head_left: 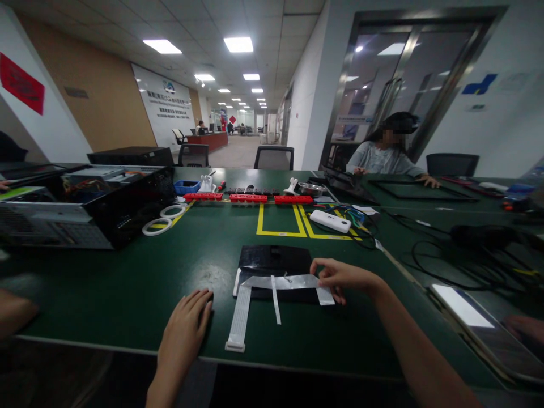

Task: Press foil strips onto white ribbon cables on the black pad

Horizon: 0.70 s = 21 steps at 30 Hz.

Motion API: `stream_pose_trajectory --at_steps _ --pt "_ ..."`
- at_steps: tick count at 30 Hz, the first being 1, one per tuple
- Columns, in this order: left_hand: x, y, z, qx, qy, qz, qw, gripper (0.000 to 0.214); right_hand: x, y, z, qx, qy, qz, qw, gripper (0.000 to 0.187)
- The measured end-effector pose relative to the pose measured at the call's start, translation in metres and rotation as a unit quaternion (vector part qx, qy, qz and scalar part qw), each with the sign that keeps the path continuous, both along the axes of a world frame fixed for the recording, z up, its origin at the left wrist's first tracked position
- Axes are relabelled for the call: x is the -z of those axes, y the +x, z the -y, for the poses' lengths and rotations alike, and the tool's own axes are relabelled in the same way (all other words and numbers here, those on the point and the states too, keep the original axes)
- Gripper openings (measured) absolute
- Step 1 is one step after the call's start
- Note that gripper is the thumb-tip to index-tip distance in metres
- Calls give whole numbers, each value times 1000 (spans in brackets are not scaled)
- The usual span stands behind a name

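Observation:
A flat black plastic piece [255, 258] lies on the green table in front of me. Across it runs a silvery-white flat ribbon cable [297, 282], folded at both sides. Its left leg hangs towards me and ends in a connector; a narrow white strip [276, 303] crosses it near the middle. At the cable's right fold, my right hand [335, 276] has thumb and index finger pinched on it. My left hand [189, 320] rests palm down on the table, left of the cable's connector end, fingers stretched and holding nothing.
An opened computer case [102, 215] stands at the left, beside two white rings [157, 226]. Red holders [249, 198] line the back. A white device [330, 221], loose black cables [429, 260] and a tablet [480, 323] lie rightward. A co-worker [386, 150] sits behind a black frame [425, 191].

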State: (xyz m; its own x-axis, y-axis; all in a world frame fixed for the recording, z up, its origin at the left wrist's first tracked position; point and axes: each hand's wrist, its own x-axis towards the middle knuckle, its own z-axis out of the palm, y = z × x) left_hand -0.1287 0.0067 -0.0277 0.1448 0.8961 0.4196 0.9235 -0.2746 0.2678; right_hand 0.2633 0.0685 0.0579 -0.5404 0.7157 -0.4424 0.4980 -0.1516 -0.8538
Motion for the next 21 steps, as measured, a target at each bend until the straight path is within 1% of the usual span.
stream_pose_trajectory --at_steps 8,9,11,12,14,16,19,21 --pt "1 -1 0 7 16 3 1000 34 -14 -4 -2 36 84 -98 991 41" --pt "1 -1 0 6 15 5 1000 34 -15 -4 -3 56 99 -113 987 42" --pt "1 -1 0 5 13 9 1000 34 -17 -2 -7 134 148 -146 969 45" --pt "0 -1 0 4 13 11 1000 34 -19 0 -10 185 180 -165 952 46" --pt "-1 -1 0 3 12 12 1000 34 -20 7 -17 287 243 -203 904 47" --pt "-2 0 1 2 9 11 1000 35 -19 18 -27 362 287 -236 855 46" --pt "-3 0 1 3 1 5 1000 36 -11 41 -41 449 326 -266 788 44" --pt "-3 1 1 3 -3 2 1000 36 -2 58 -49 519 318 -274 744 41"
